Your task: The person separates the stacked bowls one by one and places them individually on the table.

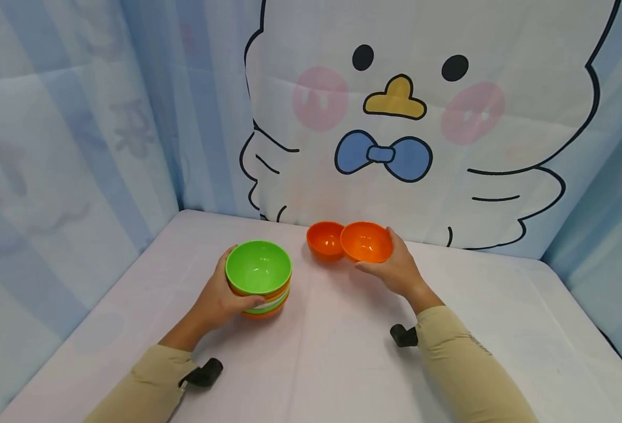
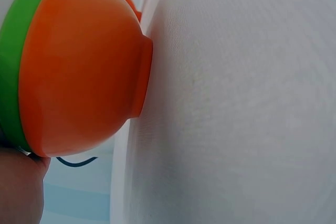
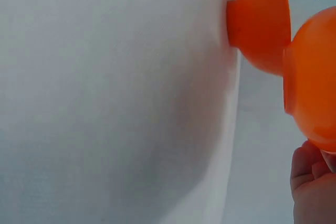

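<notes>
A stack of nested bowls, green bowl (image 1: 259, 267) on top with orange, white and green rims below, is gripped by my left hand (image 1: 225, 299), thumb along the near side. The lowest orange bowl (image 2: 86, 66) has its foot close over the table in the left wrist view. My right hand (image 1: 395, 267) grips an orange bowl (image 1: 367, 242) by its right side. That bowl is raised above the table. Just left of it stands another orange bowl (image 1: 325, 241), upright on the table, its rim overlapped by the held one in the head view.
The table (image 1: 321, 364) has a white cloth. Behind it hangs a curtain (image 1: 385, 200) printed with a cartoon bird, close to the far edge. Striped blue curtains (image 1: 67, 147) close off the sides. Black wrist mounts (image 1: 203, 374) stick out from both sleeves.
</notes>
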`<state>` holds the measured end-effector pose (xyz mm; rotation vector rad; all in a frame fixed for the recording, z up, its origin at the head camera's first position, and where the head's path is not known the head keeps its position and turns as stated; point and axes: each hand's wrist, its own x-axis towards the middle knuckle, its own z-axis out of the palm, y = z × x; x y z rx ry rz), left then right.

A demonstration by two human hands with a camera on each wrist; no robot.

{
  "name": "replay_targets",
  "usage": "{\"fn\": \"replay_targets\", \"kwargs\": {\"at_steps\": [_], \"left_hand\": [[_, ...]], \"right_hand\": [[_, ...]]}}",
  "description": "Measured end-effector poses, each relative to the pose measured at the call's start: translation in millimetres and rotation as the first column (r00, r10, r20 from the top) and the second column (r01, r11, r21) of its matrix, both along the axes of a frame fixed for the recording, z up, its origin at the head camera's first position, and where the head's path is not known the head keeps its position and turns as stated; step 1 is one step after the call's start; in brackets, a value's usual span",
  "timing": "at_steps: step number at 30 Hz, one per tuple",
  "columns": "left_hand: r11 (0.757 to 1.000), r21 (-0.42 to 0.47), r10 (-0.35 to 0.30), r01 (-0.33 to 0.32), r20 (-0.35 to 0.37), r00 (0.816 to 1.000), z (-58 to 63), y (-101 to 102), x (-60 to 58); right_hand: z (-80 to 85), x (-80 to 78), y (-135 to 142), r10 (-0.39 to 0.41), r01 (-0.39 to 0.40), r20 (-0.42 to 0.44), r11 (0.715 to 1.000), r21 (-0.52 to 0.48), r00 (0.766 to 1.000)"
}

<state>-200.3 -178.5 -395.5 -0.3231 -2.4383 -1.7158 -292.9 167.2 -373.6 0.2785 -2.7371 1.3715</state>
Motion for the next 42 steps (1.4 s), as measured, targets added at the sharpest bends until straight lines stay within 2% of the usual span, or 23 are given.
{"fn": "replay_targets", "kwargs": {"at_steps": [11,22,32,42], "left_hand": [[1.0,0.008,0.007,-0.007,0.007,1.0,0.6,1,0.5],[1.0,-0.002,0.012,-0.012,0.001,1.0,-1.0,1,1.7],[1.0,-0.015,0.002,-0.002,-0.006,1.0,-0.9,0,0.8],[1.0,-0.009,0.003,-0.003,-0.001,1.0,-0.6,0,0.8]], "right_hand": [[-17.8,-7.5,20,-0.084,0.083,0.072,0.996,0.023,0.994],[-30.8,-14.9,24,-0.092,0.09,0.122,0.996,0.026,0.988],[-31.9,-18.3,22,-0.101,0.095,0.132,0.994,0.056,0.986],[-30.6,-21.4,20,-0.095,0.093,0.122,0.995,0.021,0.988]]}}
